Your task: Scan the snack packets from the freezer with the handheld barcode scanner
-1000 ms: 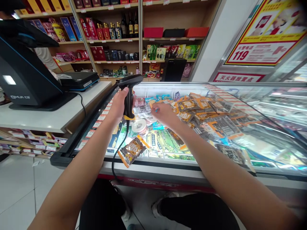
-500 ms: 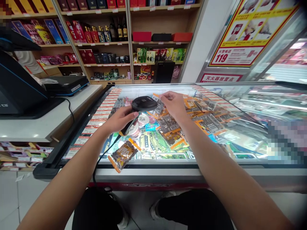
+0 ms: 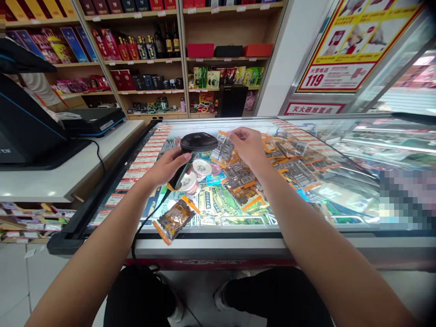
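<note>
My left hand [image 3: 169, 167] is closed round the handle of a black handheld barcode scanner [image 3: 198, 142], its head tilted toward the right. My right hand [image 3: 248, 144] pinches the corner of a clear snack packet [image 3: 222, 149] with orange edges, its printed back showing beside the scanner head. Beneath and to the right of that hand lies a pile of similar orange-edged packets [image 3: 296, 172] on the glass top. A single packet of dark pieces [image 3: 176, 219] lies apart near the front edge, below my left hand.
Under the freezer's glass top are round tubs [image 3: 201, 167] and green packs [image 3: 226, 200]. The scanner cord [image 3: 135, 245] hangs over the front edge [image 3: 218, 247]. A black scale [image 3: 90, 120] stands on the white counter at left. Stocked shelves [image 3: 146, 61] line the back.
My left hand has drawn the scanner slightly left, away from my right hand. More of the held packet's printed back now shows.
</note>
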The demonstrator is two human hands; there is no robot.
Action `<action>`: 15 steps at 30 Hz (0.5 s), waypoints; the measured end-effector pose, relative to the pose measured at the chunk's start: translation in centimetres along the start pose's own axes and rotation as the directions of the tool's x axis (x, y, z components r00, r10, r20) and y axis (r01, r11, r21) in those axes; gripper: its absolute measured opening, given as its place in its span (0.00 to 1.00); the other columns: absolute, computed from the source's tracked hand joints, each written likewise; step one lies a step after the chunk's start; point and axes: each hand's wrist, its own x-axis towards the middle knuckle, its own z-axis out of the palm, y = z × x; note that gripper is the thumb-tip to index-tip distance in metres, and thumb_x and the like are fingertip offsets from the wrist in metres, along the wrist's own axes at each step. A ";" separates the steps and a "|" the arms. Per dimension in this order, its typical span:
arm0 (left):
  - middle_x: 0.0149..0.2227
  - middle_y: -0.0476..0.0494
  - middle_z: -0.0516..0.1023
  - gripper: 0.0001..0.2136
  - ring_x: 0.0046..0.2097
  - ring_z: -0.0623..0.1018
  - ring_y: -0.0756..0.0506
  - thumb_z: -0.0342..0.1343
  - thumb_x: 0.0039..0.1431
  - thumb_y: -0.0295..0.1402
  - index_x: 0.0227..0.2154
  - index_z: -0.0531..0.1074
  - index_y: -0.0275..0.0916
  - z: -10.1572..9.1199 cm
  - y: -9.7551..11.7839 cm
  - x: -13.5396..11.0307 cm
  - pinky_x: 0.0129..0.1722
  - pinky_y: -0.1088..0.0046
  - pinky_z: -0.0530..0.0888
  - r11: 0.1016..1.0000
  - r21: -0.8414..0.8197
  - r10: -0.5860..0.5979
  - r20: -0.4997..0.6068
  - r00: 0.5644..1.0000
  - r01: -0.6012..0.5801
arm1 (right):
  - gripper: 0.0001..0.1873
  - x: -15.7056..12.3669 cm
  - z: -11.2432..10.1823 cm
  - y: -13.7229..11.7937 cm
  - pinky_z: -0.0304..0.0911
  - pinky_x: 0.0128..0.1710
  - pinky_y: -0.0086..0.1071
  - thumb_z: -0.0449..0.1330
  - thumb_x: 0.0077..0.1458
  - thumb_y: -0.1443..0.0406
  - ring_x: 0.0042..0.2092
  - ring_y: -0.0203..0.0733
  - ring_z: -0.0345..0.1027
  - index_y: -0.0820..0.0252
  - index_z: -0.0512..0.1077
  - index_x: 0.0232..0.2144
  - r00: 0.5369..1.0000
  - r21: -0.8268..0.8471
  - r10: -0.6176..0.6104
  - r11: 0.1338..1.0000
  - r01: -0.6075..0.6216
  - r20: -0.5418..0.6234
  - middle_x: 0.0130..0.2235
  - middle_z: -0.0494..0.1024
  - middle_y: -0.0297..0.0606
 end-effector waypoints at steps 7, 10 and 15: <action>0.23 0.46 0.76 0.18 0.22 0.72 0.49 0.59 0.62 0.51 0.30 0.70 0.40 0.0 0.5 0.8 0.21 0.75 0.66 0.997 -0.019 -0.074 -0.306 0.949 0.072 | 0.08 -0.1 -1.4 0.5 0.61 0.55 0.57 0.65 0.61 0.63 0.55 0.67 0.70 0.61 0.83 0.38 0.998 -0.549 0.009 0.835 0.027 0.063 0.46 0.81 0.54; 0.22 0.47 0.75 0.16 0.22 0.71 0.49 0.58 0.63 0.49 0.29 0.70 0.40 -0.6 -0.2 1.2 0.20 0.76 0.64 0.989 0.062 -0.086 -0.477 0.875 0.131 | 0.10 -2.3 -0.4 -2.3 0.58 0.59 0.59 0.66 0.63 0.62 0.59 0.67 0.67 0.60 0.83 0.44 0.957 -0.488 -0.161 0.832 0.263 0.242 0.53 0.79 0.53; 0.21 0.48 0.74 0.16 0.22 0.72 0.49 0.57 0.63 0.47 0.28 0.70 0.41 -1.9 -1.4 1.8 0.21 0.75 0.65 0.984 0.090 -0.067 -0.601 0.797 0.151 | 0.22 -9.1 2.9 -8.1 0.69 0.55 0.41 0.74 0.58 0.55 0.54 0.51 0.75 0.53 0.79 0.52 0.375 0.281 -0.450 0.861 0.425 0.811 0.53 0.82 0.41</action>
